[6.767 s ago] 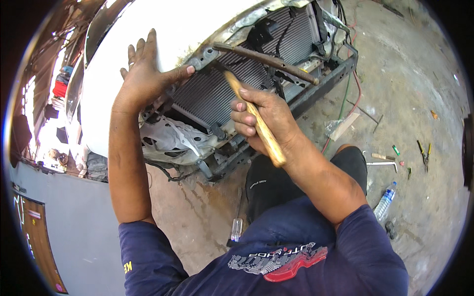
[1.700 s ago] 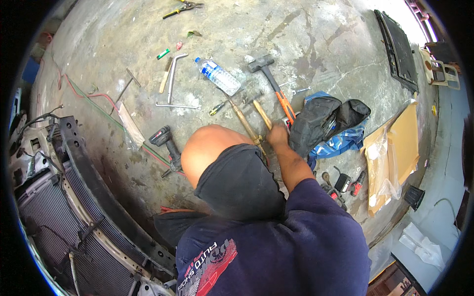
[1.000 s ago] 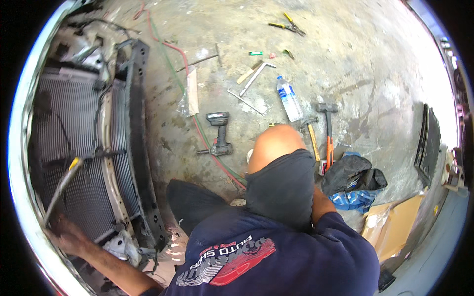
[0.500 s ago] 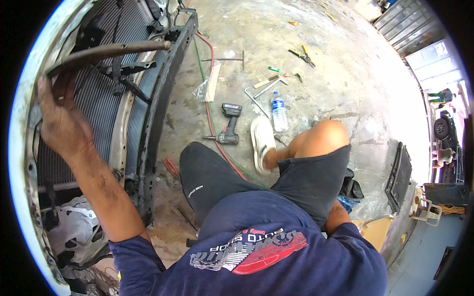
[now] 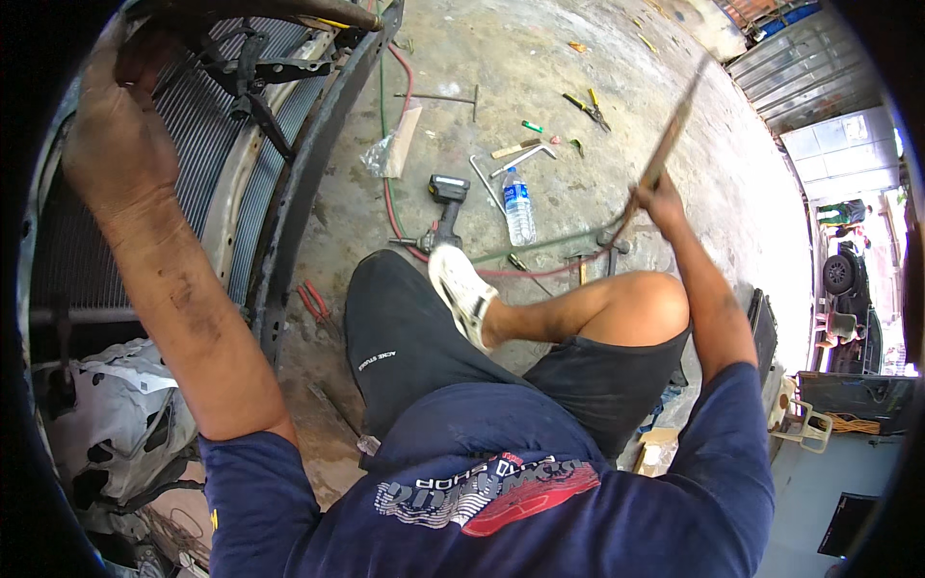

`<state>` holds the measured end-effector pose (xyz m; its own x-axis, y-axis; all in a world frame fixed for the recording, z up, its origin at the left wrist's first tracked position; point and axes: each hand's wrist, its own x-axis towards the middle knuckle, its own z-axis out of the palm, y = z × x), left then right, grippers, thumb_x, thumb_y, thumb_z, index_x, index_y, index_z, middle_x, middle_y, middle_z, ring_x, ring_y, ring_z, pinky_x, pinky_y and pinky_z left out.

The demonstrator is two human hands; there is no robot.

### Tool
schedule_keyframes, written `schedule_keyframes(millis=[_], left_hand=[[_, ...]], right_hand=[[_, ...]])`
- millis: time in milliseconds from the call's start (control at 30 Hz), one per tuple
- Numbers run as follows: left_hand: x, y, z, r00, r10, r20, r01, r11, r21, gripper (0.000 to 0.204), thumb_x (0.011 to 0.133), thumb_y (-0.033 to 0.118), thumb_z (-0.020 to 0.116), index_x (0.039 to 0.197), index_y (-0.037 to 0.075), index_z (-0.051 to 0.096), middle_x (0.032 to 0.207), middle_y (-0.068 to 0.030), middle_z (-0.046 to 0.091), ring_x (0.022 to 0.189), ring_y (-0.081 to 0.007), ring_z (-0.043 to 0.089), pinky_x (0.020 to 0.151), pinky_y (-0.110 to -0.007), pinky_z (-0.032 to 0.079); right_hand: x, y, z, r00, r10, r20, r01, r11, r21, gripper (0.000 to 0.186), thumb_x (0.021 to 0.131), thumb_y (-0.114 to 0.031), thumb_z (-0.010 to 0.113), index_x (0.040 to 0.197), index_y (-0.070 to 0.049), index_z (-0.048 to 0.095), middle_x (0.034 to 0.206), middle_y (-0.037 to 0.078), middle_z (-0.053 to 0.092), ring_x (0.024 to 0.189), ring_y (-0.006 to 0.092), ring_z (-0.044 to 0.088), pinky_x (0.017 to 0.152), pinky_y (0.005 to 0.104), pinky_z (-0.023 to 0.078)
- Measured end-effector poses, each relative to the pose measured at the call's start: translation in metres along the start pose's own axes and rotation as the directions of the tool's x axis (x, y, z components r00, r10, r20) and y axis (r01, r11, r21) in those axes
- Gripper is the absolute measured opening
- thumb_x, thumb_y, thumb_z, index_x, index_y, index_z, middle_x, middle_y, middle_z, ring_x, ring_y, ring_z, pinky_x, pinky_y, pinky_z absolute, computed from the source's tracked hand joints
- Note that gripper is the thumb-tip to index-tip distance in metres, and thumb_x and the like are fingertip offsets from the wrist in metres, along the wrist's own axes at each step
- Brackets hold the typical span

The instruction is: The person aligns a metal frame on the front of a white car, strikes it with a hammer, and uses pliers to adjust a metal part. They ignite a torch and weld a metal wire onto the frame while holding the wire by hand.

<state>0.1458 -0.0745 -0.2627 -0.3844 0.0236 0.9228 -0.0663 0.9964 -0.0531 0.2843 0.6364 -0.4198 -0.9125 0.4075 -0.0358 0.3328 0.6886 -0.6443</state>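
My left hand (image 5: 125,144), blurred, has its fingers curled up against the dark front structure at the upper left, just under a bar (image 5: 328,12); what exactly they grip is unclear. Beside it are the finned radiator (image 5: 202,125), brackets (image 5: 260,82) and a long black beam (image 5: 303,169). At the right my right hand (image 5: 658,202) grips a long metal torch (image 5: 665,144), its narrow end angled up and away, slightly blurred, with red and green hoses (image 5: 540,273) reaching toward its lower end.
On the concrete lie an impact driver (image 5: 446,207), a water bottle (image 5: 517,212), pliers (image 5: 590,111), bent wrenches (image 5: 520,160) and red-handled pliers (image 5: 313,301). A plastic chair (image 5: 809,429) stands at the right. People (image 5: 846,214) and a dark vehicle (image 5: 848,289) are in the distant background.
My right hand has risen from low at my side, lifting the torch and pulling the hoses rightward. My left hand has moved a little higher along the car's front.
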Motion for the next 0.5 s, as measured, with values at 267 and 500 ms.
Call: schedule_keyframes(millis=[267,500], left_hand=[[0.000,0.009,0.010,0.935,-0.253,0.250,0.267,0.033,-0.963,0.038,0.100,0.025,0.070,0.133,0.006,0.067,0.128,-0.0137,0.073,0.111,-0.0239,0.072,0.098,-0.040,0.060],[0.002,-0.006,0.006,0.891,-0.225,0.395,0.373,-0.134,-0.918,0.043,0.103,0.026,0.062,0.139,0.001,0.060,0.136,-0.0190,0.066,0.122,-0.0283,0.066,0.106,-0.044,0.054]], right_hand=[[0.000,-0.156,0.108,0.960,-0.076,0.269,-0.028,0.931,0.363,0.036,0.091,-0.022,0.078,0.116,-0.002,0.062,0.087,0.006,0.063,0.066,0.0148,0.061,0.059,0.0321,0.051],[-0.108,-0.137,0.163,0.821,-0.005,0.571,-0.278,0.870,0.407,0.032,0.098,-0.023,0.067,0.121,-0.001,0.069,0.091,0.013,0.071,0.076,0.0187,0.067,0.066,0.0360,0.052]])
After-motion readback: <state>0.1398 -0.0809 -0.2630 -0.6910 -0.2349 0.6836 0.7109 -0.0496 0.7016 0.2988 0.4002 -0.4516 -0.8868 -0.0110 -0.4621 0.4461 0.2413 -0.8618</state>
